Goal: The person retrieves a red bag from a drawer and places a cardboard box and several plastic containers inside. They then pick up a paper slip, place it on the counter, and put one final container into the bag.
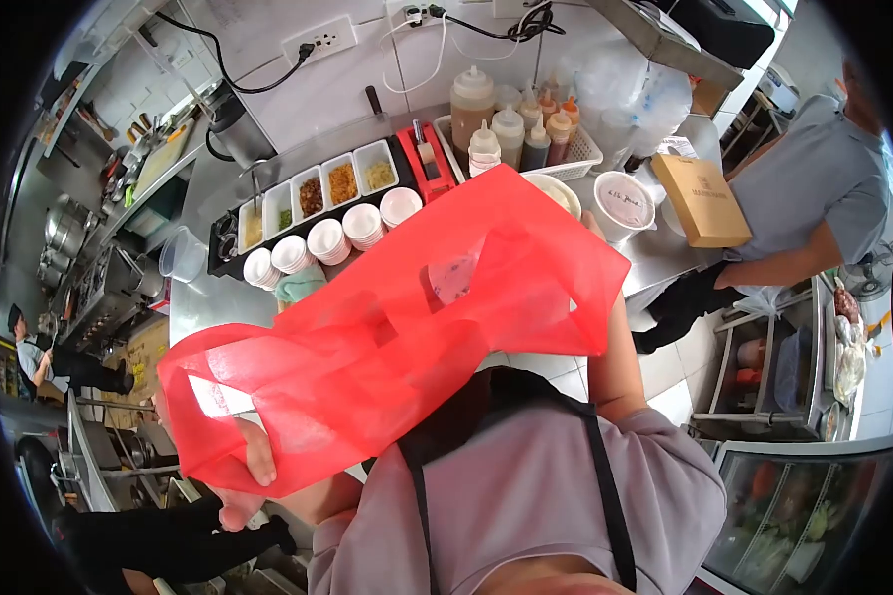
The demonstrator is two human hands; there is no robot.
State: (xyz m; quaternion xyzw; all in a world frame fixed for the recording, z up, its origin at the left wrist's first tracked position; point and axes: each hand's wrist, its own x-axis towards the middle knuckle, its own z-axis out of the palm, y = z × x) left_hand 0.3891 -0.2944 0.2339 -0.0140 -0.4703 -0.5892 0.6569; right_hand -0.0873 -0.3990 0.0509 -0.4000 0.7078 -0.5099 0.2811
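Note:
A red translucent fabric bag (397,327) with cut-out handle holes is stretched out in front of my chest, above the counter. At its lower left end my left hand (257,454) is closed on the bag's edge, thumb showing by the handle hole. My right hand (592,224) is at the far right end of the bag. Most of it is hidden behind the fabric, with only a bit of finger visible past the edge. Near that hand stands a lidded white tub (624,203) with writing on its lid.
Along the counter (203,307) are a topping tray (342,185), stacked white cups (327,238), a red tape dispenser (427,164) and a basket of sauce bottles (506,134). A co-worker (814,188) stands at right by a brown box (701,201). Another person (69,362) is far left.

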